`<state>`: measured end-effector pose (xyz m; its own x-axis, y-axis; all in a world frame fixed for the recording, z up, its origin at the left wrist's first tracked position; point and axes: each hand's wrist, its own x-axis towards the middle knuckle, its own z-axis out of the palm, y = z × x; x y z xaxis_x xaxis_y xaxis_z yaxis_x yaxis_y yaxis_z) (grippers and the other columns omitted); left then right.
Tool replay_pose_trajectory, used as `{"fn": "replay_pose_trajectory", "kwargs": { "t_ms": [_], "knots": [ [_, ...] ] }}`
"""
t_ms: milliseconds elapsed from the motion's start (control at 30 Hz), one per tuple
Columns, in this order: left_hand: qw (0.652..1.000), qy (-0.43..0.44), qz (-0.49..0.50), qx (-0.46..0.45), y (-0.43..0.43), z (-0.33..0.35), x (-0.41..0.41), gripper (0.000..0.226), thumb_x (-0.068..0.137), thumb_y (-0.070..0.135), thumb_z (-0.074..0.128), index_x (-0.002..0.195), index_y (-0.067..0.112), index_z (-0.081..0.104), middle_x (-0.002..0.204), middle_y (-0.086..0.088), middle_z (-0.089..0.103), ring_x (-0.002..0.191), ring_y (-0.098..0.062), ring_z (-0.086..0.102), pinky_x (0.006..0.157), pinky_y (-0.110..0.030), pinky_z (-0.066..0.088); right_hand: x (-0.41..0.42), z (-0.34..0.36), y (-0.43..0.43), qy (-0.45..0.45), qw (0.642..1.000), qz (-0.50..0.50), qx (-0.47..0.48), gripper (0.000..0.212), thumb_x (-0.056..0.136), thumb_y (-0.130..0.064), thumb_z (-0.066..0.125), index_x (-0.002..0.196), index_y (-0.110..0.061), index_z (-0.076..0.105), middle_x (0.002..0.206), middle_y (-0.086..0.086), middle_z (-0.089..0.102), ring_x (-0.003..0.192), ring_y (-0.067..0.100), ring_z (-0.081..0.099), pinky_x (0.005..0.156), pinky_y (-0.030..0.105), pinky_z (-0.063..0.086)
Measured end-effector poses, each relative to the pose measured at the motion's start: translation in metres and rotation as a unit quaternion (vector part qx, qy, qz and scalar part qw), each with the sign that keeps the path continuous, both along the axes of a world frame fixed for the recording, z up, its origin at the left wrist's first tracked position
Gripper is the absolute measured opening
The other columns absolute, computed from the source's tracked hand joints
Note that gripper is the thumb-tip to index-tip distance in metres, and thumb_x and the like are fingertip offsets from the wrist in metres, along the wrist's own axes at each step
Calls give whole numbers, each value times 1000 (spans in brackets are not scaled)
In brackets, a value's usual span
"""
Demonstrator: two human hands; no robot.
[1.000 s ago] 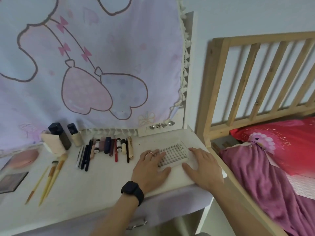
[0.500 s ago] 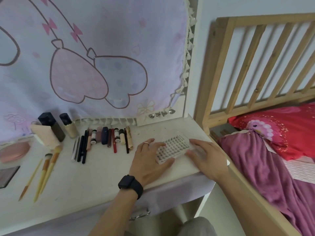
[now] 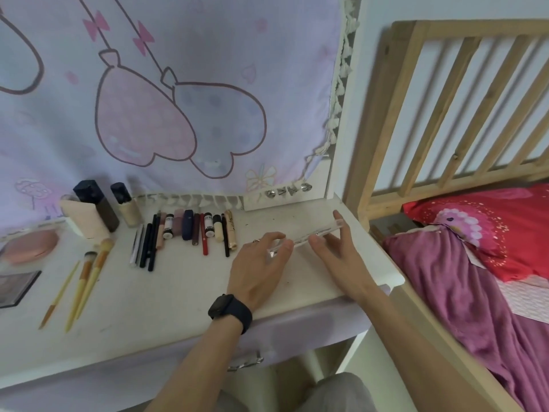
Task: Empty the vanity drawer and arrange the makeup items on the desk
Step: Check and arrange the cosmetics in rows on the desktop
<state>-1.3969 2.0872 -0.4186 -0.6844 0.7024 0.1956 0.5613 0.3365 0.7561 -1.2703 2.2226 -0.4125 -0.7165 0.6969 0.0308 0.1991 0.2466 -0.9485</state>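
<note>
Nearest me, under the front edge, the metal drawer handle sits against the drawer front, and the drawer looks pushed in. Above it, on the right end of the white desk top, both hands have hold of the flat clear plastic case. A moment ago it lay flat with its grid of small white pieces facing up; now it is tipped onto its long edge, so I see only a thin glassy strip slanting away towards the back corner. The left hand, with a black watch on the wrist, curls its thumb and forefinger round the near end. The right hand pinches the far half, thumb in front and forefinger stretched along to the far end. I take it the case is being turned or squared up before it gets its place, so this item is not yet settled. Beyond, the row of pencils, tubes and lipsticks lies neat, the yellow-handled brushes to its left, dark-capped bottles behind, beneath the lilac printed cloth.
</note>
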Motion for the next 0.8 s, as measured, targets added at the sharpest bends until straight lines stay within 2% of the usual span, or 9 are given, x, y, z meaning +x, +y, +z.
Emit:
{"fn": "replay_pose_trajectory", "kwargs": {
  "t_ms": [100, 167, 267, 333, 400, 533, 667, 733, 800],
  "knots": [
    [999, -32, -6, 37, -5, 0, -1, 59, 84, 75, 28, 120, 43, 61, 115, 16, 69, 105, -3, 60, 88, -27, 46, -12, 5, -13, 104, 991, 39, -72, 93, 83, -50, 74, 147, -61, 9, 148, -3, 51, 122, 7, 62, 112, 45, 42],
    [997, -49, -8, 52, -7, 0, -2, 57, 84, 75, 31, 120, 44, 62, 113, 19, 70, 106, 5, 59, 88, -23, 45, -17, 3, -18, 130, 988, 30, -71, 98, 80, -46, 78, 149, -58, 9, 148, 0, 50, 115, 6, 65, 106, 37, 46],
    [995, -72, -13, 71, -7, 1, -2, 51, 83, 74, 38, 116, 45, 65, 108, 23, 70, 105, 10, 59, 85, -18, 44, -16, 0, -19, 149, 986, -5, -80, 95, 81, -38, 81, 153, -45, 19, 140, -1, 56, 104, -1, 67, 89, 23, 49],
    [992, -92, -10, 81, -6, 2, -2, 49, 80, 74, 43, 112, 45, 67, 104, 26, 70, 102, 9, 59, 82, -17, 42, -13, -2, -17, 146, 986, -24, -76, 96, 71, -46, 82, 150, -45, 27, 133, -2, 61, 104, 2, 68, 91, 26, 50],
    [992, -95, -3, 79, -6, 1, -3, 48, 78, 76, 45, 109, 46, 68, 103, 28, 69, 100, 5, 59, 82, -19, 42, -12, -2, -16, 146, 986, -29, -75, 91, 70, -43, 81, 146, -46, 32, 126, -2, 66, 106, 6, 68, 95, 31, 52],
    [991, -101, -2, 83, -7, -1, -2, 45, 79, 75, 47, 107, 47, 69, 101, 28, 69, 99, 4, 60, 81, -18, 42, -11, 0, -17, 152, 985, -34, -73, 80, 82, -24, 81, 144, -43, 36, 125, 0, 64, 102, -1, 67, 82, 19, 54],
    [992, -102, 2, 79, -7, 1, -1, 47, 78, 76, 46, 106, 48, 69, 101, 29, 69, 100, 8, 60, 81, -16, 41, -10, 4, -17, 146, 986, -32, -78, 79, 73, -36, 76, 142, -46, 38, 126, -2, 63, 105, -6, 63, 89, 26, 51],
    [993, -90, 0, 71, -7, 2, -1, 48, 78, 78, 45, 108, 49, 68, 100, 26, 70, 98, 8, 60, 81, -16, 42, -11, 4, -15, 137, 986, -35, -92, 79, 66, -45, 72, 137, -48, 38, 124, -1, 64, 108, 5, 64, 87, 25, 49],
    [996, -64, -6, 55, -7, 3, 2, 53, 77, 80, 41, 111, 48, 67, 98, 22, 71, 94, 9, 58, 77, -14, 41, -11, 3, -14, 137, 985, -34, -102, 78, 65, -45, 68, 137, -46, 37, 127, 2, 63, 112, 13, 62, 88, 27, 50]
  ]
}}
